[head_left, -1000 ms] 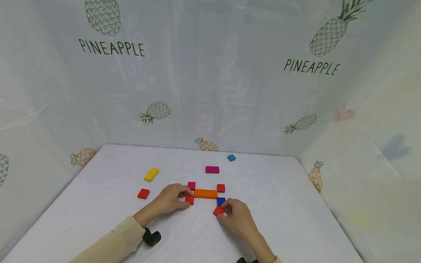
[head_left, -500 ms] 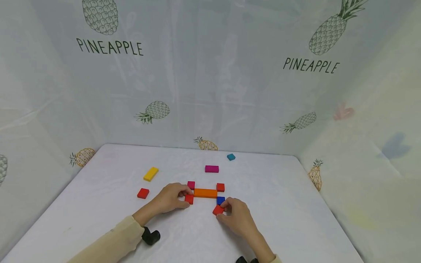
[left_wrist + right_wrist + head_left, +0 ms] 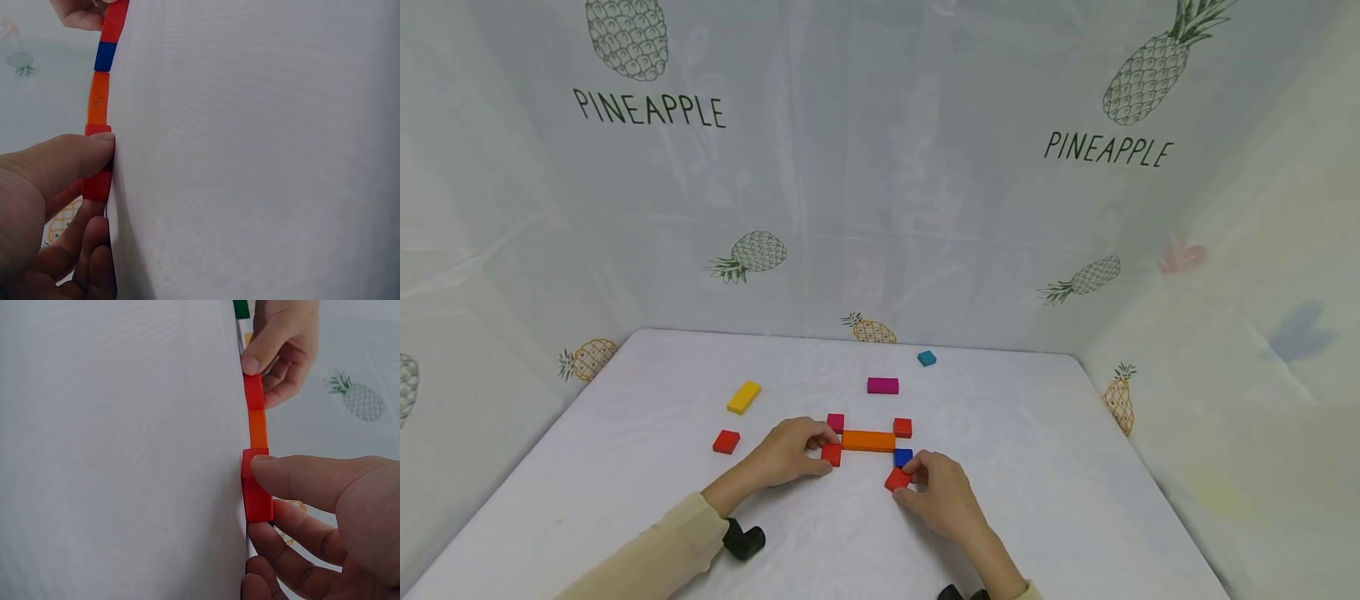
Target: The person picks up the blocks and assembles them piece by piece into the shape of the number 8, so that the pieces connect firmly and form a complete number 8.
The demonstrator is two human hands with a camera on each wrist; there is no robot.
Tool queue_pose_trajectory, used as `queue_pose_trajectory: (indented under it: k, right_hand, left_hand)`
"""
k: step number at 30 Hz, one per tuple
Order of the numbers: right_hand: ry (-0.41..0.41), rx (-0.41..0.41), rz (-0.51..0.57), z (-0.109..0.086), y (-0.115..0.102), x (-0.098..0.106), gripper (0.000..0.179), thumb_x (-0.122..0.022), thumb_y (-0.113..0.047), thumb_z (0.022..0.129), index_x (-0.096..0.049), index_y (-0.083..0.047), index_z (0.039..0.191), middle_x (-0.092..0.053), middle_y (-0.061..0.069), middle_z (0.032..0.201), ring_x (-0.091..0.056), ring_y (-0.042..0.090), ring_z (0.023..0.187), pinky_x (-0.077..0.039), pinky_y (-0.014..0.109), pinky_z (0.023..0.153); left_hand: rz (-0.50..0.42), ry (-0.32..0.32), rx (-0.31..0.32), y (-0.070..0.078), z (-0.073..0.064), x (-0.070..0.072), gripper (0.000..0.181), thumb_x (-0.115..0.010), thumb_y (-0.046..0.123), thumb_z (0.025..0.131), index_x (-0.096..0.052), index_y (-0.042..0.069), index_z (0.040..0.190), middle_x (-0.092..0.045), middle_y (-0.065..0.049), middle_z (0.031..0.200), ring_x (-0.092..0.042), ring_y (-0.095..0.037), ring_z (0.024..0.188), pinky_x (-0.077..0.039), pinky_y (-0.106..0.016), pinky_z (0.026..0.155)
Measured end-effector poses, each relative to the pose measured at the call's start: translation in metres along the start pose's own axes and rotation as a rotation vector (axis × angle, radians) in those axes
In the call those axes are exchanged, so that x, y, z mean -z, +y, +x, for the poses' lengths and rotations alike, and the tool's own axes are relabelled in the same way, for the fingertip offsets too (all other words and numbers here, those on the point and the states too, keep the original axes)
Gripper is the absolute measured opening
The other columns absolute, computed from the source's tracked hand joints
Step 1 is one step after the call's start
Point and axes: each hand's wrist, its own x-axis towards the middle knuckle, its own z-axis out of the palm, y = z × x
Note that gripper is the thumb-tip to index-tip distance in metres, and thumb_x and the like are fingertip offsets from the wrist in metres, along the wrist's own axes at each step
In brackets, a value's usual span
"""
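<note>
My left hand [image 3: 788, 454] pinches a red block [image 3: 831, 455] between thumb and fingers, at the left end of a long orange block [image 3: 868, 442]. On the other side, my right hand [image 3: 944, 493] pinches a second red block [image 3: 897, 480], which sits turned at an angle below a small blue block [image 3: 903, 457]. That blue block adjoins the orange one's lower right corner. A magenta block [image 3: 836, 422] and another red block [image 3: 903, 427] stand at its upper corners. Up close in the left wrist view, my thumb presses on the red block [image 3: 97, 185], hiding part of it.
Behind the arrangement lie a purple block [image 3: 883, 386] and a teal block [image 3: 927, 358]. To the left are a yellow block [image 3: 744, 397] and a loose red block [image 3: 726, 442]. A white cloth covers the table [image 3: 1037, 467], with a pineapple-print curtain [image 3: 880, 208] behind.
The head view has shifted very slightly. Both hands keep their pinch on the red blocks, and no block has visibly moved on the table.
</note>
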Motion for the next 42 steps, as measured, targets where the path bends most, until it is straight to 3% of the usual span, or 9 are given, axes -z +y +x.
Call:
queue_pose_trajectory:
  k: [32, 42]
  right_hand:
    - [0.015, -0.018, -0.001, -0.0008, -0.0012, -0.0005, 0.031, -0.092, -0.023, 0.083, -0.07, -0.012, 0.103, -0.06, -0.002, 0.089, -0.056, 0.017, 0.087, -0.055, 0.028, 0.073]
    - [0.014, -0.01, 0.0, -0.0018, -0.0006, -0.0004, 0.031, -0.092, -0.023, 0.083, -0.07, -0.012, 0.103, -0.06, -0.002, 0.088, -0.055, 0.016, 0.086, -0.054, 0.026, 0.072]
  left_hand:
    - [0.008, 0.017, -0.021, -0.0011, -0.0002, -0.0018, 0.034, -0.09, 0.022, 0.085, -0.075, 0.024, 0.116, -0.064, 0.01, 0.103, -0.056, -0.013, 0.097, -0.053, -0.036, 0.086]
    - [0.024, 0.018, -0.051, -0.0068, -0.0071, 0.0063, 0.038, -0.089, 0.027, 0.086, -0.072, 0.03, 0.12, -0.065, 0.013, 0.108, -0.06, -0.011, 0.102, -0.055, -0.034, 0.088]
